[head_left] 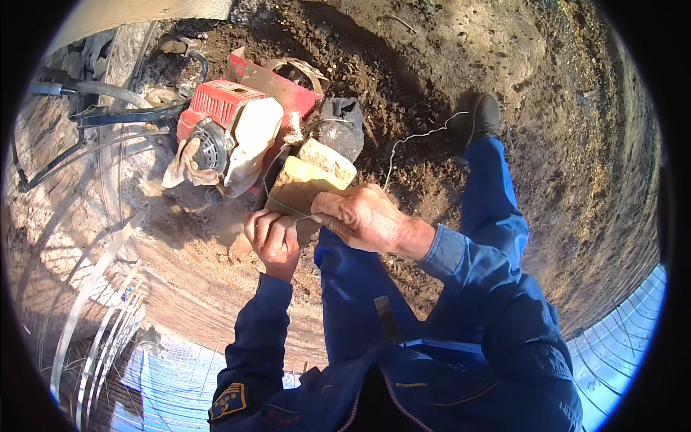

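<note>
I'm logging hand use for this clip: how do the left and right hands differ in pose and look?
Direction: the left hand points away from the body, while the right hand reaches across toward the left.
Size: the right hand looks larger in the picture than the left hand.
Sleeve: the left hand emerges from a dark navy sleeve, the right hand from a paler blue cuff.
Shared: both are bare, fingers curled, beside a tan block.

A left hand curls its fingers. Just right of them, the right hand closes its fingertips in a pinch.
</note>
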`<state>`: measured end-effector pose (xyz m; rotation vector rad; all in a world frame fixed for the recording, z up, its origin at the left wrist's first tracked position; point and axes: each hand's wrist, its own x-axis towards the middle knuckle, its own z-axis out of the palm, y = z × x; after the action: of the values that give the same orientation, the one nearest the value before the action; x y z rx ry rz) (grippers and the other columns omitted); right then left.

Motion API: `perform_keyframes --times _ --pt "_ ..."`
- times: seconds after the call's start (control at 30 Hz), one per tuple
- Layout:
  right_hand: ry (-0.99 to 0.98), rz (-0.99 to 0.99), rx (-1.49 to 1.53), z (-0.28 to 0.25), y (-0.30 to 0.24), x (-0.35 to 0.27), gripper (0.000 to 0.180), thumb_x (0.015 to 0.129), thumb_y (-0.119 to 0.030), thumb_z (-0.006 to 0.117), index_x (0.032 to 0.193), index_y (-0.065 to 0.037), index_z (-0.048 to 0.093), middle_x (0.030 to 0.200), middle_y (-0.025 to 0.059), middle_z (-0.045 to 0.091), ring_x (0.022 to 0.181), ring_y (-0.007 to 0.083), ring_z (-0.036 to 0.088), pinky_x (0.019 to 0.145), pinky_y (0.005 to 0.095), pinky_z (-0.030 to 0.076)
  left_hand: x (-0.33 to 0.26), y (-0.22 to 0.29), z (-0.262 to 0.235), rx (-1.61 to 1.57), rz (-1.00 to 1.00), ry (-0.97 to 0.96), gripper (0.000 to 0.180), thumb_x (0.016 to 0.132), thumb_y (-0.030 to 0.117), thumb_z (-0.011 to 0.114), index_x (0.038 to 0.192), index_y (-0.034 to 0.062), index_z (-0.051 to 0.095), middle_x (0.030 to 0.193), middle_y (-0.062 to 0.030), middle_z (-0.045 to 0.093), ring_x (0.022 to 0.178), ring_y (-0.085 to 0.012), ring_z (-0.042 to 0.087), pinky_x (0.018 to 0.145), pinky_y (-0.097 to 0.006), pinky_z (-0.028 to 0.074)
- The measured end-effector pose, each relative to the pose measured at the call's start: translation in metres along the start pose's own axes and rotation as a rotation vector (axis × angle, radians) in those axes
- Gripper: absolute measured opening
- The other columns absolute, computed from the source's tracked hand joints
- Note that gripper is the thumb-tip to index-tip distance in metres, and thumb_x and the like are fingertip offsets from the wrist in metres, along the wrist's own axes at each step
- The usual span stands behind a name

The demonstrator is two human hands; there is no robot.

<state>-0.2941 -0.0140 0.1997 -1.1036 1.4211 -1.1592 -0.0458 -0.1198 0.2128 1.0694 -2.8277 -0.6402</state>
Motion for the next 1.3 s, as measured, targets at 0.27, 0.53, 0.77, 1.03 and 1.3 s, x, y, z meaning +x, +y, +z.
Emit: perform_keyframes --times 0.27,0.53,0.77,1.03,1.3 --pt "-0.061 -0.239 0.049 -0.097 0.078 0.061 0.025 0.072 0.000 0.073 0.096 -0.005 0.068 0.085 0.0156 0.069 0.080 0.0387 0.070 0.068 0.0423 0.060 0.046 0.069 0.017 0.007 -0.148 0.090 0.012 0.090 0.004 0.078 0.101 0.0069 0.073 0.114 -0.0093 0.067 0.121 -0.0375 0.061 0.107 -0.052 0.048" --pt "0.130 -0.295 -0.036 -0.134 0.149 0.093 0.013 0.099 -0.014 0.073 0.100 -0.002 0.070 0.089 0.0108 0.072 0.081 0.0297 0.073 0.072 0.0376 0.061 0.097 0.065 0.030 -0.128 -0.156 -0.110 0.020 0.100 0.003 0.070 0.120 0.0036 0.066 0.111 -0.0147 0.076 0.117 -0.0322 0.071 0.125 -0.059 0.032" --pt "0.531 0.079 0.183 -0.115 0.228 0.092 0.012 0.103 -0.015 0.075 0.104 -0.005 0.071 0.093 -0.0023 0.072 0.083 0.0067 0.064 0.074 0.0249 0.055 0.107 0.063 0.043 0.090 -0.044 -0.094 0.013 0.101 0.018 0.066 0.095 0.0068 0.065 0.087 -0.0113 0.070 0.096 -0.0315 0.072 0.122 -0.064 0.033" --pt "0.153 0.529 0.447 -0.009 0.240 0.065 0.013 0.099 -0.014 0.075 0.102 -0.001 0.072 0.084 0.0128 0.073 0.077 0.0207 0.070 0.076 0.0354 0.057 0.102 0.067 0.049 0.144 -0.068 -0.098 0.015 0.100 0.019 0.061 0.090 0.0071 0.060 0.084 -0.0094 0.066 0.089 -0.0297 0.067 0.116 -0.061 0.039" --pt "0.148 0.325 0.117 -0.023 0.234 0.067 0.013 0.096 -0.008 0.075 0.107 -0.002 0.072 0.092 0.0128 0.073 0.082 0.0233 0.072 0.075 0.0351 0.058 0.103 0.067 0.050 0.157 -0.029 -0.082 0.012 0.098 0.016 0.063 0.091 0.0073 0.061 0.085 -0.0084 0.066 0.090 -0.0308 0.067 0.114 -0.063 0.042"
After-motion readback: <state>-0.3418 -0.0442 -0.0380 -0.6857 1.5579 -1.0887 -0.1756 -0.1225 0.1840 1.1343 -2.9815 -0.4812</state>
